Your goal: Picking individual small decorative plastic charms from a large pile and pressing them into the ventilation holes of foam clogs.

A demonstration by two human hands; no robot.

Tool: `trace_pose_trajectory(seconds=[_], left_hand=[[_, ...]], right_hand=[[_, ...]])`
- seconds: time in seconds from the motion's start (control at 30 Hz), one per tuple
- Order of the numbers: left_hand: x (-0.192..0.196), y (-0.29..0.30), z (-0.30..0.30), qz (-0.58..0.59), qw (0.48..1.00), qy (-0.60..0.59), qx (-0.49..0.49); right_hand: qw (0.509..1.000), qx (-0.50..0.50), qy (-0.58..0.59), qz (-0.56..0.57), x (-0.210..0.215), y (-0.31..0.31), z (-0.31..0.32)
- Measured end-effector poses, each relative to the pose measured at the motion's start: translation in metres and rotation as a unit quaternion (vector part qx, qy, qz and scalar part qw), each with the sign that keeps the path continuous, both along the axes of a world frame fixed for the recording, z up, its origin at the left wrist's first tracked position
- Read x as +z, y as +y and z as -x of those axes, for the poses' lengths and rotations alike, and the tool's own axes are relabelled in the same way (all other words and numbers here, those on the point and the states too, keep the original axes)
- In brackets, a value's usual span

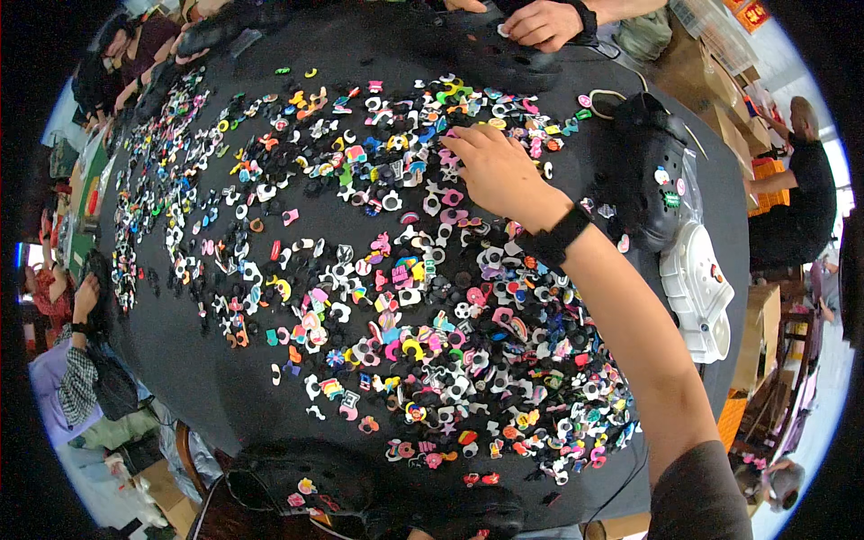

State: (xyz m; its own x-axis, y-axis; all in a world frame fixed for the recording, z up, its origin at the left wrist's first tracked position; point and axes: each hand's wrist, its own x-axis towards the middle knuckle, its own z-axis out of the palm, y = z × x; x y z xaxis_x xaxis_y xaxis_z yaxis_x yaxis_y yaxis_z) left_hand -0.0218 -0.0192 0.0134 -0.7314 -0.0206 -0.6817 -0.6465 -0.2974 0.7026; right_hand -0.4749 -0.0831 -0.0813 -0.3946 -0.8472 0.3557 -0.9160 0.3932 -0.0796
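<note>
Black cloth covers a big round table (225,387), and nearly all of it is strewn with small colourful shoe charms (432,342), most heaped in a dense band running from the middle toward the near right edge.

Fingertips of the right hand (493,169) curl down into the charms toward the far side of the table, pinching or pressing at a small piece; whether one is actually gripped between them cannot be told, since the fingers hide it. Behind the hand a black wristband (558,234) circles the wrist, and the bare forearm runs back to a grey sleeve (697,495) at the near right edge. The left hand is not in view.

Just right of the hand, at the right edge of the table, lies a black clog (650,171) with a few charms already plugged in, and a white clog (697,288) rests beside it, nearer the person. More black clogs (306,481) sit at the near edge.

Judging from this, the step in hand is picking a charm out of the spread. The next move would call for a firm pinch on one piece alone and a lift clear of its neighbours.

At the far edge another person's hand (544,22) works over a dark shoe, and other people sit along the left edge.
</note>
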Motion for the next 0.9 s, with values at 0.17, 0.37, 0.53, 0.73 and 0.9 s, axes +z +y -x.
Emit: trace_pose_trajectory(seconds=[0.17, 0.37, 0.53, 0.73, 0.9], left_hand=[[0.005, -0.003, 0.008, 0.026, 0.999, 0.033, 0.005], [0.006, -0.004, 0.014, 0.033, 0.997, 0.05, 0.053], [0.003, -0.002, 0.006, 0.038, 0.996, 0.054, 0.052], [-0.001, 0.007, -0.003, 0.06, 0.996, 0.051, 0.043], [-0.017, 0.018, -0.025, -0.01, 0.996, -0.026, 0.085]], right_hand=[[0.987, 0.102, -0.105, -0.069, 0.01, 0.0, -0.018], [0.954, 0.055, -0.199, -0.217, 0.055, 0.041, -0.022], [0.98, -0.008, -0.185, -0.072, 0.058, 0.034, -0.003], [0.994, 0.02, -0.1, -0.03, 0.018, -0.021, -0.003], [0.983, 0.09, -0.033, -0.158, 0.023, -0.054, -0.07]])
